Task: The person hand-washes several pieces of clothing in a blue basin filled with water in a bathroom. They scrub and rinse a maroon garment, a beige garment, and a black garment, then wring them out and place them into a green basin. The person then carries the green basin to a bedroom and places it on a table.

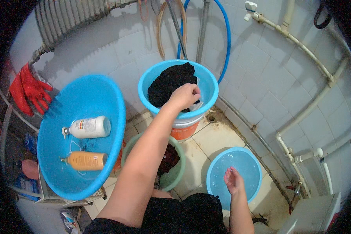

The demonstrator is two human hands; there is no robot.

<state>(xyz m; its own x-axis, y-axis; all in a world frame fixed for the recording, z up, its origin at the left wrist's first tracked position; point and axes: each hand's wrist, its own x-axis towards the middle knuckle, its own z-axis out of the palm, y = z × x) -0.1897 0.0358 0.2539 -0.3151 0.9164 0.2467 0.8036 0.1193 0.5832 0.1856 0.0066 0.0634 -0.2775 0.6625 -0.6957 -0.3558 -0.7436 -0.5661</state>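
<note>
Head view, cloth (165, 87) under curled left hand (186, 94), grip unclear, uncurled empty right hand (234, 180)

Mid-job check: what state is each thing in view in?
Left hand, fingers curled; grip unclear.
Right hand, open, apparently empty.
Black cloth, bunched in round light-blue plastic tub.
White plastic pump bottle, lying on its side.
Orange plastic pump bottle, also lying.
Large round blue plastic basin, holding both bottles.
Small round light-blue plastic basin, apparently holding water.
Round green plastic basin, holding dark-red cloth.
Red gloves, hanging.

Red gloves (32, 90), blue hose (228, 39).
</note>
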